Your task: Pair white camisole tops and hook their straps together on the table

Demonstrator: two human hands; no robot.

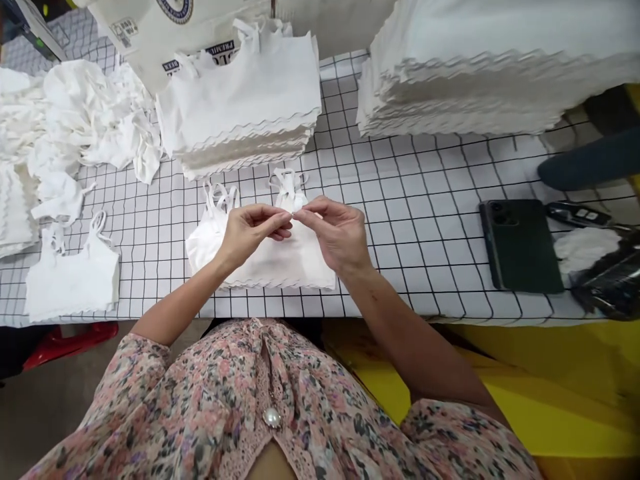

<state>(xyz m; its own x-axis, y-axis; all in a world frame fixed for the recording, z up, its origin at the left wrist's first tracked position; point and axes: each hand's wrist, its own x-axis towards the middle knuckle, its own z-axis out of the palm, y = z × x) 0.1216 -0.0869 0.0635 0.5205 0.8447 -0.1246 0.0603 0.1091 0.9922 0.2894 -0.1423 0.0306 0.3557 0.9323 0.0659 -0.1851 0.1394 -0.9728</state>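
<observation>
Brightly lit across the worktop [417,257], pale almost to washing out on the white garment [280,262], fairly crisp around the hands [344,235]; dim over the floor [40,407], softer and stretched toward the outer edges.

Open tablecloth [425,227] between right hand [345,237] and phone [523,250], fabric stack [465,97] (tall) beyond

We see a plain white top [280,263] lying near the middle of the frame, by the front edge of the worktop [410,247]. Its body is spread mostly flat, the wavy hem [280,285] toward the bottom of the frame. Thin straps [220,197] loop loosely toward the top; its left side looks slightly rumpled to us.
</observation>
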